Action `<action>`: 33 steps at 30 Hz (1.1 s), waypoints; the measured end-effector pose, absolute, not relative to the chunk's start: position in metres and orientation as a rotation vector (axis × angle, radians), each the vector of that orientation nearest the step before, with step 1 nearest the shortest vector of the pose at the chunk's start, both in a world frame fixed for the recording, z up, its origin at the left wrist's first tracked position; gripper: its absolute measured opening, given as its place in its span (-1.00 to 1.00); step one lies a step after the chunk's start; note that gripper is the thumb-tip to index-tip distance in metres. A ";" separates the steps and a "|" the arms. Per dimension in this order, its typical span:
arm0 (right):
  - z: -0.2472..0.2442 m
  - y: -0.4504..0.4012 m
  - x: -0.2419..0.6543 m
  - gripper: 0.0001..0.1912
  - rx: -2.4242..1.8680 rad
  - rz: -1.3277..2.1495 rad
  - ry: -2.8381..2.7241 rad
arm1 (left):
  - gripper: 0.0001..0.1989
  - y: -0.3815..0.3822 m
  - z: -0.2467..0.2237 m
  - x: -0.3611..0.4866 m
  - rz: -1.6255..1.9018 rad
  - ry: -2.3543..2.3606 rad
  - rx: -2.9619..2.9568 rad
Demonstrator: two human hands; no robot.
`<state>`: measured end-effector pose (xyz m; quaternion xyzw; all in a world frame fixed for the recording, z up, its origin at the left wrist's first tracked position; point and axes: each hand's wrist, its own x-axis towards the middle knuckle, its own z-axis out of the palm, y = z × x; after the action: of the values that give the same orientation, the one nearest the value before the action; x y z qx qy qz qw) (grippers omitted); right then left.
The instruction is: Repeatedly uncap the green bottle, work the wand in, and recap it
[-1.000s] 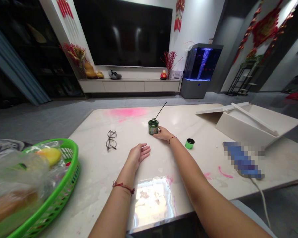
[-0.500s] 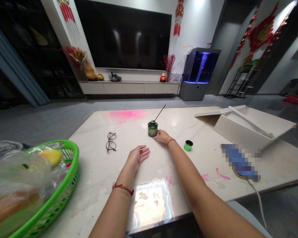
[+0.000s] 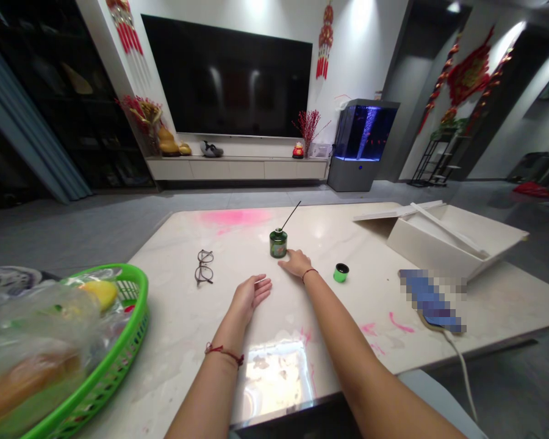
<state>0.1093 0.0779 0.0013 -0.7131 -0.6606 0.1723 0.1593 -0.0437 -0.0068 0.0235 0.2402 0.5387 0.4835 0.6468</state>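
Note:
A dark green glass bottle (image 3: 278, 244) stands upright on the pale marble table (image 3: 178, 341), with one thin black stick leaning out of its neck. Just below and right of it is my right hand (image 3: 296, 263), its thumb and fingers apart and nothing between them. My left hand (image 3: 252, 294) rests nearer to me, palm turned inward, fingers stretched out and holding nothing. To the right lies a green cap (image 3: 341, 273) with a black opening facing up. Folded-out glasses (image 3: 204, 268) lie left of the bottle.
A green basket (image 3: 139, 305) with bagged food fills the left edge. An opened white box (image 3: 443, 247) stands at the right, with a blurred-out phone-like object (image 3: 432, 302) and white cable before it. Beyond are a television and a fish tank.
My right hand has come slightly away from the bottle, its fingers opening. The camera view has tilted up a little. My left hand keeps its pose.

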 end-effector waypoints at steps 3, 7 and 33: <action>0.003 0.070 0.110 -0.36 -2.040 0.483 -1.909 | -0.84 -0.008 0.024 -0.044 1.110 1.236 0.548; 0.005 0.061 0.114 -0.35 -2.035 0.491 -1.928 | -0.87 -0.011 0.025 -0.043 1.126 1.247 0.557; 0.008 0.006 0.133 -0.46 -2.024 0.475 -1.982 | -0.86 -0.025 0.008 -0.036 1.046 1.482 1.232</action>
<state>0.1325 0.0061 0.0079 -0.6983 -0.6838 0.1639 0.1343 -0.0360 -0.0250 0.0076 0.4998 0.6014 0.4242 0.4568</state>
